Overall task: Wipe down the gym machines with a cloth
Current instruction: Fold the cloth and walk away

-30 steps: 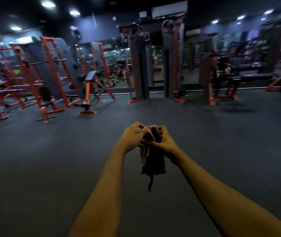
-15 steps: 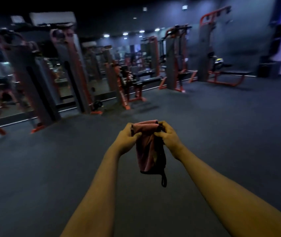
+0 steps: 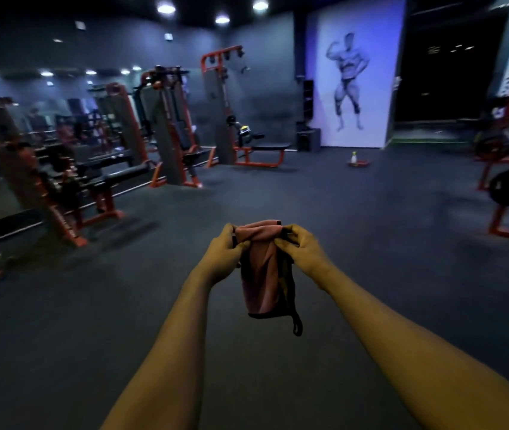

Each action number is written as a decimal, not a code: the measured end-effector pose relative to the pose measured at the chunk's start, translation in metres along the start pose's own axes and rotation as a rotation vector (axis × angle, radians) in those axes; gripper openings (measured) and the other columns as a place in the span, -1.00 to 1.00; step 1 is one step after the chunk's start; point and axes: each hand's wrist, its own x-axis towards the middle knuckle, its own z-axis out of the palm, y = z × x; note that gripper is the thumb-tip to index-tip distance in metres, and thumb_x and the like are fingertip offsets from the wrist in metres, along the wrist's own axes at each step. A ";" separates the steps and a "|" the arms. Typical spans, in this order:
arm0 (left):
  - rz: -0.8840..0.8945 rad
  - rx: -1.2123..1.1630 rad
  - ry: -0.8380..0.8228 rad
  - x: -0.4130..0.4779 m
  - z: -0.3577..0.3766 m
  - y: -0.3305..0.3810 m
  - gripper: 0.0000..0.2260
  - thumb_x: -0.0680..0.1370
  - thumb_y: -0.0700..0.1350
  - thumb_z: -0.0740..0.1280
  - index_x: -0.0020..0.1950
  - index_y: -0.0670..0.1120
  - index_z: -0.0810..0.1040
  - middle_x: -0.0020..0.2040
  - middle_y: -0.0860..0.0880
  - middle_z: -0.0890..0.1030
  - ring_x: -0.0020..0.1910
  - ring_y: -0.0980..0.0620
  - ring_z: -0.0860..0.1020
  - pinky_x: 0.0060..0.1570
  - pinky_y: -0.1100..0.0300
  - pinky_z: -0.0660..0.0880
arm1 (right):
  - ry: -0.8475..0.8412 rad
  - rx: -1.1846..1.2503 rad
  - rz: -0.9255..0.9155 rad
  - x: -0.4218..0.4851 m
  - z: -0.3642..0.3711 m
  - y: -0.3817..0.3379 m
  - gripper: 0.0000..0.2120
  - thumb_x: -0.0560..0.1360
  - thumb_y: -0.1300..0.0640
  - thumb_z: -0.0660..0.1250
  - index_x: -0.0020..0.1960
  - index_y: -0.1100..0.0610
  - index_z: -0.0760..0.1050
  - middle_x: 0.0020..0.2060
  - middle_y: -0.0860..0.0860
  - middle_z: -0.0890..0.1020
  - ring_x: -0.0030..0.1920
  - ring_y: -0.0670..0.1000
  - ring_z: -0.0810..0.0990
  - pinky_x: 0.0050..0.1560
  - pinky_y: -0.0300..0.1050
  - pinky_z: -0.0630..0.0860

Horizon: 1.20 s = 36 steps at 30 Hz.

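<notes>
While the left hand point(image 3: 226, 252) and right hand point(image 3: 304, 249) each grip, fingers curled, an upper edge of the cloth point(image 3: 262, 268) hanging between them, wiping has not begun; the next move likely requires approaching the gym machines point(image 3: 172, 141) at 10 o'clock.

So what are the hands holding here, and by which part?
Both the left hand and right hand pinch the pink cloth by its top edge.

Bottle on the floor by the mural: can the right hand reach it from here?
Probably not: the bottle stands far across open floor, and the right hand grips the cloth with the left hand.
</notes>
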 end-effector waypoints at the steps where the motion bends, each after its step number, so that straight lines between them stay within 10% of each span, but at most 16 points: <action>1: 0.013 -0.004 -0.021 0.024 0.010 0.002 -0.91 0.65 -0.16 0.30 0.06 -0.05 0.39 0.04 -0.13 0.61 0.03 -0.19 0.63 -0.07 -0.17 0.64 | 0.026 -0.013 0.003 0.014 -0.014 0.006 -0.74 0.62 0.10 0.39 0.28 0.14 0.53 0.20 0.07 0.65 0.24 0.04 0.62 0.28 0.08 0.59; 36: 0.285 -0.017 -0.309 0.909 0.211 -0.035 -0.86 0.67 -0.10 0.27 0.12 -0.13 0.35 0.01 -0.19 0.58 -0.03 -0.23 0.62 -0.08 -0.19 0.62 | 0.497 -0.205 0.051 0.749 -0.289 0.278 -0.86 0.59 0.09 0.42 0.13 0.08 0.58 0.04 0.03 0.71 0.06 0.00 0.70 0.13 0.09 0.66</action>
